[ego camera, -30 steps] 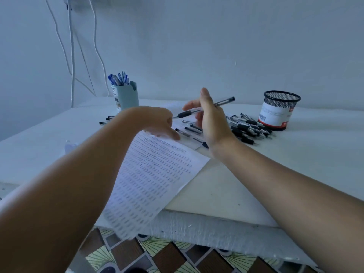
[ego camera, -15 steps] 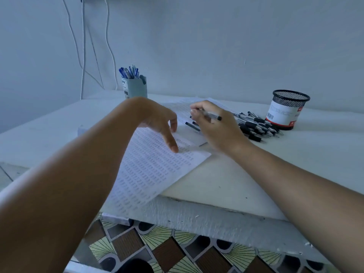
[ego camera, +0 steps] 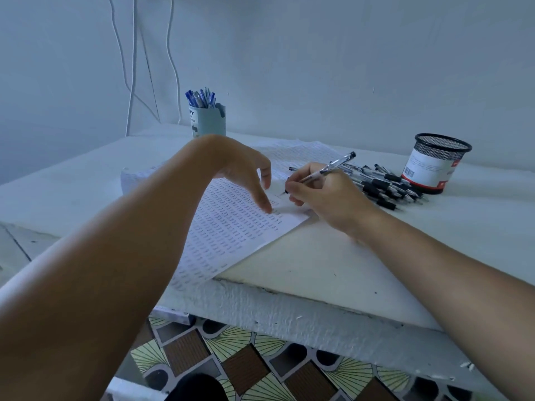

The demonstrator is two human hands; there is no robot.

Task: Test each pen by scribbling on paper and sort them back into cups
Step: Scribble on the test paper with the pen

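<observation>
While hidden by forearm (ego camera: 121, 256), paper (ego camera: 231, 227).

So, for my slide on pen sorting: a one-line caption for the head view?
Right hand tests a pen on the paper held by the left hand.

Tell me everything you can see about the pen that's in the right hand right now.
The pen is a slim clear-barrelled stick with a black end cap at its upper right end and a dark grip low down. The right hand pinches it in a writing hold, tilted, tip down at the printed paper, near the left hand fingers pressing the sheet. Whether the tip touches is unclear.
</observation>
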